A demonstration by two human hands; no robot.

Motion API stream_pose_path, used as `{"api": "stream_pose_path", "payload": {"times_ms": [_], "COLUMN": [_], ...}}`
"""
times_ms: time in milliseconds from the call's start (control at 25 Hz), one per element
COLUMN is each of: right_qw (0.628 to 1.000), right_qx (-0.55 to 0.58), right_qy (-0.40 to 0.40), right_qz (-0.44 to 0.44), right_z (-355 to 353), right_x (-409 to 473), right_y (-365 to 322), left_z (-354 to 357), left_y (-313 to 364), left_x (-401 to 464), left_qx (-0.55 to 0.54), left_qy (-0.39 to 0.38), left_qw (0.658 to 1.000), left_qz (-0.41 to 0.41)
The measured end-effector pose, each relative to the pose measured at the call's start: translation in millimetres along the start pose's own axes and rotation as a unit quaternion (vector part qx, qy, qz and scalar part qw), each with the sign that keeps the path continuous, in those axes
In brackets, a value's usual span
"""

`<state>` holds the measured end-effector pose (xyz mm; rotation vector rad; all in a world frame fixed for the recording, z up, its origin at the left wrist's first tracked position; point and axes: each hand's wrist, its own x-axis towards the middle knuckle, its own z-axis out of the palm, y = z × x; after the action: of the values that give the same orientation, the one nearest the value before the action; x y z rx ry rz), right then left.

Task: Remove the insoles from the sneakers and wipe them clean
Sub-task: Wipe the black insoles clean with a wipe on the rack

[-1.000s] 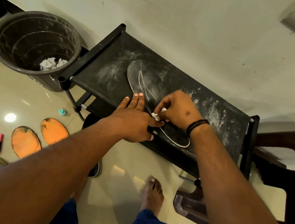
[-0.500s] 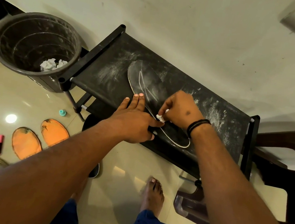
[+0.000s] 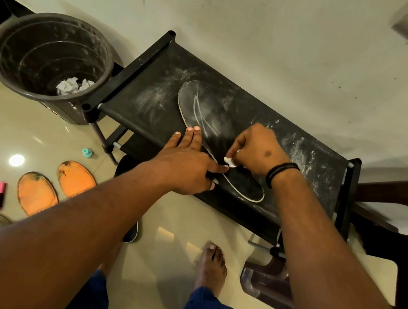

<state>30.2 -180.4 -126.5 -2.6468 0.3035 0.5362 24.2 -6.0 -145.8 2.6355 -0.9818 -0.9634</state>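
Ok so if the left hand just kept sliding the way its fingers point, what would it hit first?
The left hand lies flat with fingers pointing up the shelf. It would first slide along the edge of the dark insole it already touches, then dusty shelf top, probably the wall beyond.

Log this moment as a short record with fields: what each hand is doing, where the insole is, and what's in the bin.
left hand: flat, fingers straight, pressing the black insole down
right hand: pinching a small white wad against the insole
insole place: lying flat on the dusty black rack
bin: crumpled white paper inside
floor: two orange insoles
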Motion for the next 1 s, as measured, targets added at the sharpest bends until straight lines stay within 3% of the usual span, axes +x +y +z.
{"api": "stream_pose_path", "payload": {"times_ms": [200,280,440,560,720,800,880,1000], "right_qw": [0.988,0.986,0.992,0.998,0.988,0.985,0.988,0.994], "right_qx": [-0.031,-0.018,0.040,0.002,-0.013,0.001,0.026,0.076], "right_qy": [0.148,0.167,0.104,0.045,0.150,0.174,0.146,0.046], "right_qz": [0.015,-0.020,-0.063,-0.033,0.035,0.005,-0.042,-0.058], "right_z": [24,33,27,15,23,35,40,27], "right_x": [13,13,4,5,9,10,9,5], "right_y": [0,-6,-15,-7,3,-8,-22,-26], "left_z": [0,0,0,-1,-1,0,0,0], "left_y": [2,1,1,2,3,2,1,0], "left_x": [0,0,0,-1,0,0,0,0], "left_qx": [-0.005,-0.008,-0.012,-0.012,-0.005,-0.008,-0.018,-0.012], "left_qy": [0.004,0.006,0.004,0.003,0.003,0.005,0.010,0.005], "left_qw": [1.000,1.000,1.000,1.000,1.000,1.000,1.000,1.000], "left_qz": [0.001,0.002,0.000,-0.003,-0.001,0.001,0.006,0.010]}}
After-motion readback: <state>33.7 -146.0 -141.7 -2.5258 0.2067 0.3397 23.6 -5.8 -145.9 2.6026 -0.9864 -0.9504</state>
